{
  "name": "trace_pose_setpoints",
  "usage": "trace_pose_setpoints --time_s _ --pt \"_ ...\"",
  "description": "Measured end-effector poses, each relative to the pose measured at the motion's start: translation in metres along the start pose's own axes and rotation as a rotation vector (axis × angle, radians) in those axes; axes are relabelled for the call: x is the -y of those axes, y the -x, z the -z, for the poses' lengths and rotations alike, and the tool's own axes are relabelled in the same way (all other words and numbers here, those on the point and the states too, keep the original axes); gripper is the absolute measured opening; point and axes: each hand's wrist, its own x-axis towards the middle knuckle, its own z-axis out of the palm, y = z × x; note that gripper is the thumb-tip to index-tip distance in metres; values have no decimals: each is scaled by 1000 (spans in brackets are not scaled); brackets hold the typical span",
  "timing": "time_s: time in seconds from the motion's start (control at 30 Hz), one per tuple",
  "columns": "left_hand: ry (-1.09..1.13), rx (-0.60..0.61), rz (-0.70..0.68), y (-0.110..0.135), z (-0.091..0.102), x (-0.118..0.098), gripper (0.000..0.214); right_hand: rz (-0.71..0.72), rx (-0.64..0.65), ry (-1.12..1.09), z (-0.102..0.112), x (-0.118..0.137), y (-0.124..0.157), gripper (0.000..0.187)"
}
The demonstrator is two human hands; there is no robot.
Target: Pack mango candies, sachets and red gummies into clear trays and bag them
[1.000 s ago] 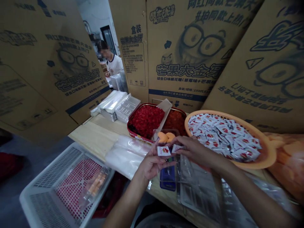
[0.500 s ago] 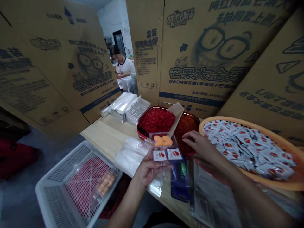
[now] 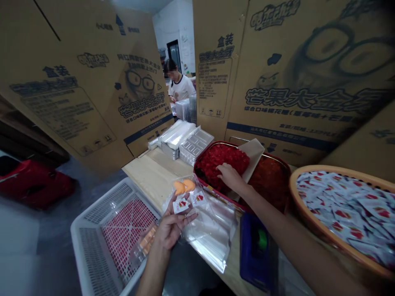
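Observation:
My left hand grips a clear plastic tray from below. Two orange pieces lie at its far end, with two small white sachets printed in red nearer my fingers. To the right, my right hand is at the heap of small red pieces, its fingers curled together. Whatever they pinch is too small or hidden to make out. That heap fills the left part of a red-rimmed container; a pale divider separates it from darker orange-red pieces.
An orange basket of sachets stands at right. Stacked clear trays and plastic bags lie on the table. A white crate is at lower left, a blue object near the front edge. Large cartons stand behind; a person works beyond.
My right hand has moved from the container's darker side across to the red heap. My left hand and the tray have shifted left in view, and the camera has turned somewhat right.

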Motion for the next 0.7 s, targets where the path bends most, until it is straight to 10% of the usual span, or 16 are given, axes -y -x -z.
trace_pose_setpoints --time_s 0.7 --pt "76 23 -78 -32 5 7 76 7 -19 -125 -5 8 -22 5"
